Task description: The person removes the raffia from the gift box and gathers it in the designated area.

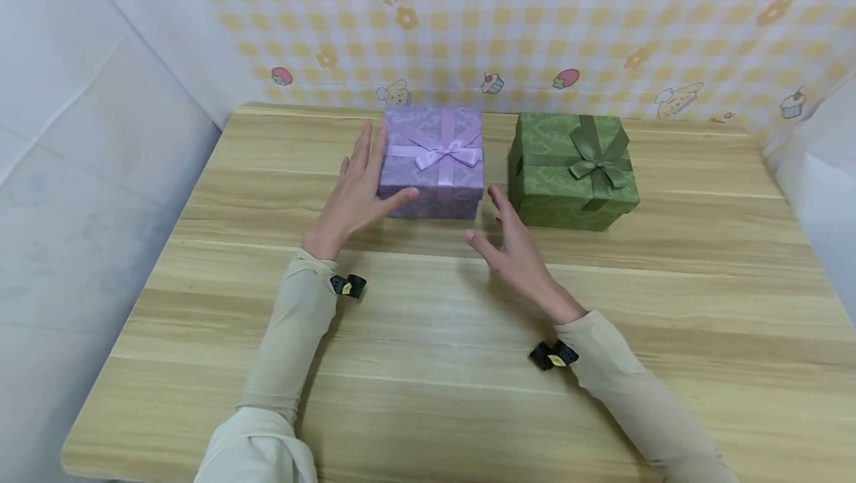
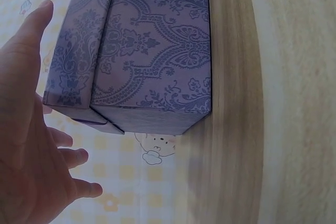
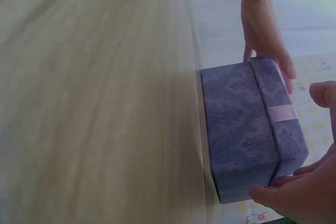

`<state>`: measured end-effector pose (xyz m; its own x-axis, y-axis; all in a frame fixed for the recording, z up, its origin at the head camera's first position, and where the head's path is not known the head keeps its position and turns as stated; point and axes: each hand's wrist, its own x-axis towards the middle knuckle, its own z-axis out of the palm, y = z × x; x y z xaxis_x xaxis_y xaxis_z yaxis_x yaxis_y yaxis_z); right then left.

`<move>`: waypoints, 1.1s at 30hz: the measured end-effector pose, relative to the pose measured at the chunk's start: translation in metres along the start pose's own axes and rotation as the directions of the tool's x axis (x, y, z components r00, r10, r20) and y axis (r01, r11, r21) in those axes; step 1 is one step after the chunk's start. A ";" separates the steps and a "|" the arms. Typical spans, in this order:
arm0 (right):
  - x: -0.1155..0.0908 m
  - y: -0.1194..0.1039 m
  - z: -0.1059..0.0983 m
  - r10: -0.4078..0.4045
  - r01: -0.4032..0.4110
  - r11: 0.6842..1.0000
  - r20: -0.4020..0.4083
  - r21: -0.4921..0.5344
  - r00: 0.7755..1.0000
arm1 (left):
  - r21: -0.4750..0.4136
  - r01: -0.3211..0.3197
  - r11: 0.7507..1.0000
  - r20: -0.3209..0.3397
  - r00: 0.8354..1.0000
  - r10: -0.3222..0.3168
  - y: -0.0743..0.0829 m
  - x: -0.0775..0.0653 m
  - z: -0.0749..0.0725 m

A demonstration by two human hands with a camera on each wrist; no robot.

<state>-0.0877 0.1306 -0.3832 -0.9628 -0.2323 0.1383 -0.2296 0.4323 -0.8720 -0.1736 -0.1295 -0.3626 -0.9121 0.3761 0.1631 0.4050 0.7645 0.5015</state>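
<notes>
A purple patterned gift box [image 1: 428, 204] with a lilac ribbon bow [image 1: 446, 156] on its lid stands near the back of the table. My left hand [image 1: 354, 197] lies along the box's left side, fingers straight, thumb reaching over the front edge of the lid. In the left wrist view that hand [image 2: 31, 145] is spread beside the lid. My right hand [image 1: 518, 249] is by the box's front right corner, thumb and fingers apart with nothing between them. Seen from the right wrist, the fingers [image 3: 289, 192] reach along the box's right end.
To the right of the purple box, a green gift box [image 1: 568, 201] with a green bow sits across a narrow gap. Behind both rises a yellow checked backdrop [image 1: 428, 37] with cartoon prints. The wooden table [image 1: 428, 334] has a white wall [image 1: 87, 171] to its left.
</notes>
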 end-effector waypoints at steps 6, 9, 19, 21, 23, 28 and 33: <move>0.007 0.005 -0.001 -0.008 0.009 1.000 -0.025 0.021 1.000 | -0.034 0.018 0.999 0.020 1.000 -0.017 0.001 0.002 0.001; 0.012 0.005 0.000 0.025 -0.025 1.000 -0.020 0.003 0.999 | -0.063 0.031 0.998 0.029 0.999 -0.029 0.000 0.003 0.001; 0.032 0.007 0.006 0.064 -0.064 0.996 -0.008 0.064 0.998 | -0.300 0.104 0.948 0.073 0.994 -0.086 -0.007 0.004 0.004; 0.035 0.009 0.008 0.057 -0.055 0.994 -0.013 0.092 0.998 | -0.295 0.139 0.945 0.100 0.988 -0.114 -0.008 0.003 0.003; 0.037 0.010 0.010 0.049 -0.047 0.993 -0.019 0.107 0.999 | -0.294 0.140 0.945 0.111 0.988 -0.111 -0.009 0.003 0.002; 0.041 0.007 0.012 0.047 -0.043 0.991 -0.027 0.130 0.999 | -0.285 0.099 0.953 0.117 0.991 -0.068 -0.012 0.003 0.001; 0.038 -0.016 0.007 0.066 -0.062 0.989 -0.030 0.136 0.997 | -0.299 0.098 0.949 0.127 0.990 -0.062 -0.013 0.002 0.002</move>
<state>-0.1199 0.1081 -0.3671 -0.9797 -0.1771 0.0941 -0.1482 0.3231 -0.9347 -0.1807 -0.1377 -0.3710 -0.9199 0.3916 0.0222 0.2759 0.6058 0.7463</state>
